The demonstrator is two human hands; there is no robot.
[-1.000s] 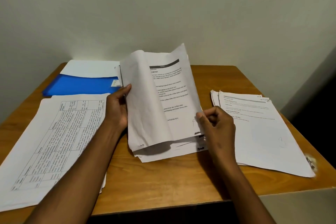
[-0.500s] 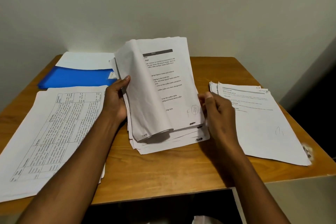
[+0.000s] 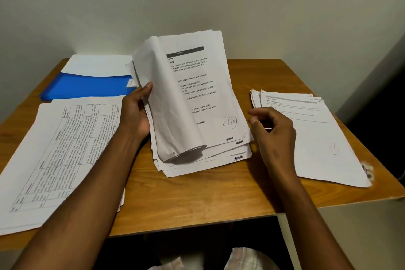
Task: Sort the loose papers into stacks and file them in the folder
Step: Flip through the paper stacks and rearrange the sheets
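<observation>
A middle stack of printed papers (image 3: 206, 103) stands tilted up off the wooden table (image 3: 197, 199), its top sheet curled over to the left. My left hand (image 3: 135, 114) grips the stack's left edge, thumb on the folded sheet. My right hand (image 3: 271, 133) hovers just right of the stack's lower corner, fingers loosely curled, holding nothing. A stack with a printed table (image 3: 59, 155) lies at the left. Another stack of text pages (image 3: 311, 136) lies at the right. A blue folder (image 3: 87, 87) with white sheets in it lies at the back left.
A pale wall rises right behind the table. The table's front edge runs below my forearms, with a light cabinet face (image 3: 341, 237) at the lower right. Bare wood shows between the stacks and in front of the middle one.
My right hand has let go of the middle stack's right corner and drawn slightly away to the right. My left hand keeps its hold, and the stack stays propped up.
</observation>
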